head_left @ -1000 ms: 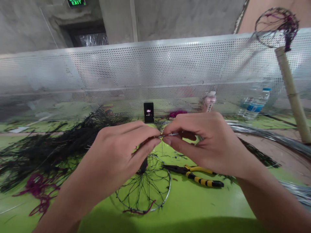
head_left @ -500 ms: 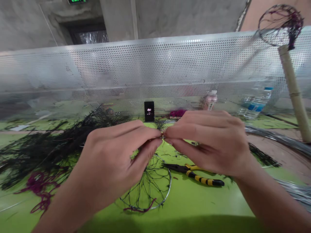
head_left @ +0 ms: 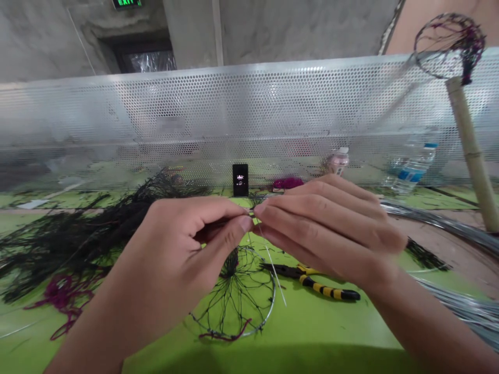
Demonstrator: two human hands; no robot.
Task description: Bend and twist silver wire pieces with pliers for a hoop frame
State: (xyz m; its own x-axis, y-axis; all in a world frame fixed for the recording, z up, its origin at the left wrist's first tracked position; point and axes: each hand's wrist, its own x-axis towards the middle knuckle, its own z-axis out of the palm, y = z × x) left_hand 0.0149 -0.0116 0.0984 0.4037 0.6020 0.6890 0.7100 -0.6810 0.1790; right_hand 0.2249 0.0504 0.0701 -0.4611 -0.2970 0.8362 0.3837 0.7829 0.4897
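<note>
My left hand (head_left: 183,249) and my right hand (head_left: 331,234) meet fingertip to fingertip above the table, each in a pinch. Between them is a thin pale wire (head_left: 276,271), its free end slanting down to the right; the gripped part is mostly hidden by the fingers. Below lies a metal hoop (head_left: 272,306) strung with black netting (head_left: 237,291), a purple strand (head_left: 226,338) along its near edge. Long-nose pliers (head_left: 312,281) with yellow and black handles rest right of the hoop, under my right hand.
Black netting (head_left: 97,228) is heaped at left beside purple yarn (head_left: 64,296). A phone (head_left: 240,179) stands at the back before a perforated metal screen (head_left: 249,114). Bottles (head_left: 415,169), wire coils (head_left: 448,223) and a bamboo pole (head_left: 470,150) are at right.
The wire's free end has come into sight below the fingers. My right hand has tilted and its fingers have straightened somewhat; both pinches have shifted slightly left. Hoop and pliers stay put.
</note>
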